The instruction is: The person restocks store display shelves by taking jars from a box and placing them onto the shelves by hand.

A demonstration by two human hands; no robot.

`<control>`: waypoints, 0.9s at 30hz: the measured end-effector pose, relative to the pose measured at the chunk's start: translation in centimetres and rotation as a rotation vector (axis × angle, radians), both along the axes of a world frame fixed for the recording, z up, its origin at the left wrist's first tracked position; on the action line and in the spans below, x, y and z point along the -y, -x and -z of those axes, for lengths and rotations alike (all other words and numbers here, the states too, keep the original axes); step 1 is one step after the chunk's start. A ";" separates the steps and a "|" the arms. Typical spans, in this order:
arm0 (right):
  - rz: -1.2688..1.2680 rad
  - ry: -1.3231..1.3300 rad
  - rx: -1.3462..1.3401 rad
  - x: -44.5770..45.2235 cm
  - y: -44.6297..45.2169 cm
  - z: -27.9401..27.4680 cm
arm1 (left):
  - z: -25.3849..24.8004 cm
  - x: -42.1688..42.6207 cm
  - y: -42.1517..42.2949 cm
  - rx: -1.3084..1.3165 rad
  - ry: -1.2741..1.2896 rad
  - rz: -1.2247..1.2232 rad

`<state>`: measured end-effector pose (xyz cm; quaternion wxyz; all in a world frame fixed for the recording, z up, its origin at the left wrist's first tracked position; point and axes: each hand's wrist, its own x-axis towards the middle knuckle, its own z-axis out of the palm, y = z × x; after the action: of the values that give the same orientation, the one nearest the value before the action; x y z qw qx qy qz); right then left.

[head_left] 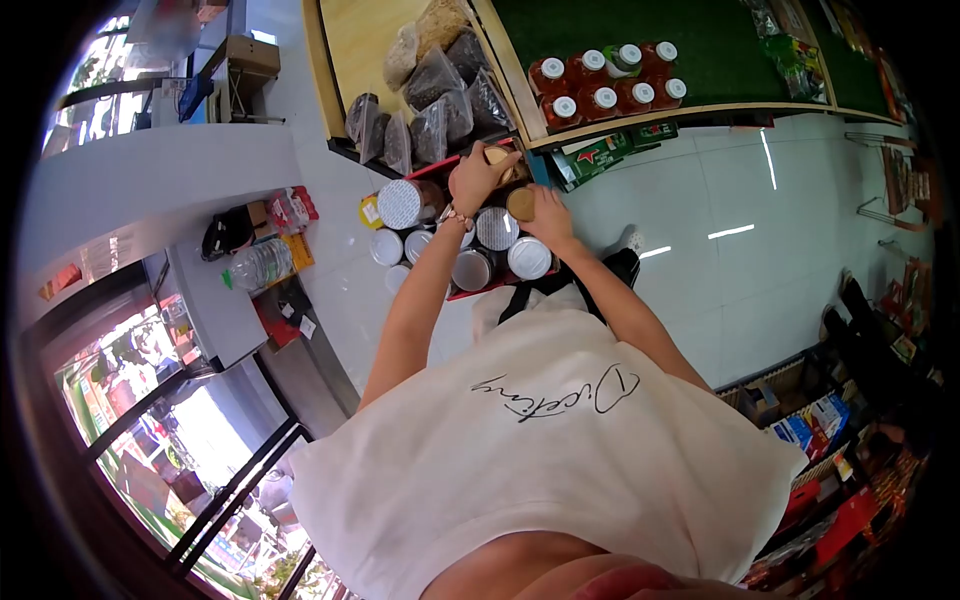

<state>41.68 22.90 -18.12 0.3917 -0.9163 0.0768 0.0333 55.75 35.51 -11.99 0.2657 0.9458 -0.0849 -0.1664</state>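
Observation:
My left hand [478, 178], with a band on its wrist, reaches to the far side of a cluster of jars. Its fingers curl around a gold-lidded jar [502, 163]. Beside it, my right hand [546, 216] grips another jar with a gold lid [521, 204], fingers along its right side. Both jar bodies are largely hidden. Close below stand several jars with white or silvery lids, among them a white-lidded jar [529, 258] and a wide jar with a patterned lid [400, 204]. A red edge [470, 293] shows around part of the group.
Bags of dark dried goods [437, 95] lie on a wooden display shelf [350, 40] ahead. Jars of red contents [603, 98] stand in rows on green matting [560, 25] to the right. Green boxes [598, 157] sit beneath. Bottles [262, 263] lie at left; another person's dark-clothed legs [870, 325] show at right.

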 end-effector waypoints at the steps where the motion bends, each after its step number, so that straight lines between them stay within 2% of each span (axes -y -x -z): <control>1: -0.014 -0.007 0.024 0.2 -0.2 0.1 | -0.2 0.3 -0.6 -0.006 0.013 -0.013; 2: -0.029 -0.017 0.041 0.4 0.0 0.3 | -0.9 0.6 -0.8 -0.021 0.023 -0.027; 3: -0.044 -0.024 0.060 0.6 0.2 0.5 | -1.8 0.7 -1.4 -0.150 0.019 -0.025; 6: -0.063 -0.006 0.032 0.8 -0.4 0.5 | 1.2 1.8 -0.4 0.451 -0.073 0.081; 7: -0.047 0.007 0.045 0.5 -0.5 0.6 | 0.7 2.6 -0.2 0.498 -0.097 0.104; 12: 0.036 0.035 0.082 -0.3 -0.9 1.1 | 1.8 4.1 0.8 0.399 0.140 0.054; 15: 0.054 -0.025 -0.044 0.2 -1.1 0.3 | 1.8 4.2 0.4 0.329 0.242 0.037; 17: 0.059 -0.063 -0.032 0.3 -1.3 0.6 | 1.3 3.9 0.7 0.289 0.289 0.022; 20: 0.055 -0.080 -0.036 0.8 -1.1 0.1 | 1.4 3.6 1.1 0.327 0.354 0.014; 24: 0.063 -0.096 -0.038 0.5 -1.2 0.1 | 1.6 1.0 1.0 0.233 0.402 -0.068; 25: 0.063 -0.104 -0.033 0.5 -1.3 0.2 | 2.3 -0.1 0.1 0.231 0.515 -0.053; 27: 0.027 -0.101 -0.060 0.9 -1.5 -0.1 | 3.8 -1.2 -0.2 0.280 0.517 -0.022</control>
<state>43.18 22.03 -18.04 0.4353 -0.8929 0.0988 0.0592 55.97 36.74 -15.79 0.4855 0.8612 -0.1502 -0.0040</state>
